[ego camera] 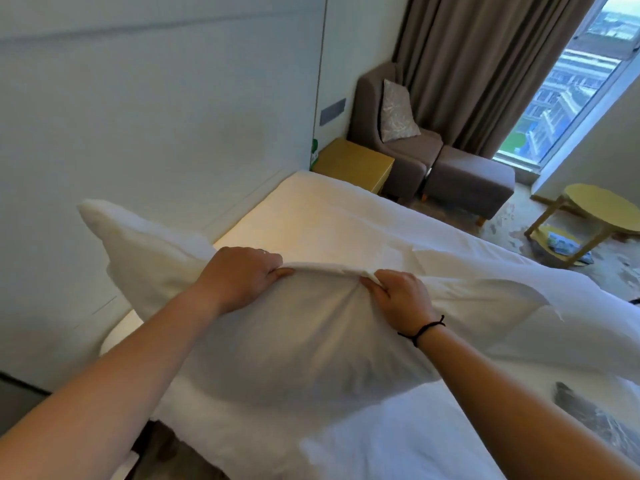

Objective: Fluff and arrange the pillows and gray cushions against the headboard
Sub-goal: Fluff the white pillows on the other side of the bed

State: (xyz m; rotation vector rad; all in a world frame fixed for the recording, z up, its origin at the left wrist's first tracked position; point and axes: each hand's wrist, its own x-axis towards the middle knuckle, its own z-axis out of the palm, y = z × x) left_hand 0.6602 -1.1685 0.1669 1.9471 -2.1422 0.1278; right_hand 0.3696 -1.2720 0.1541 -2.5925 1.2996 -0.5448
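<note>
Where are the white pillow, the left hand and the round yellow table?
white pillow (287, 344): head view, middle of its front face.
left hand (242, 275): head view, back of the hand.
round yellow table (602, 206): head view, its top.

No text, label, brand or number can be read here. A green and white sticker (314, 152) is on the wall at about 12 o'clock, but it is too small and partly hidden. Printed papers (560, 242) lie on the lower shelf of the yellow table (602, 209) at 2 o'clock; their print is blurred.
</note>
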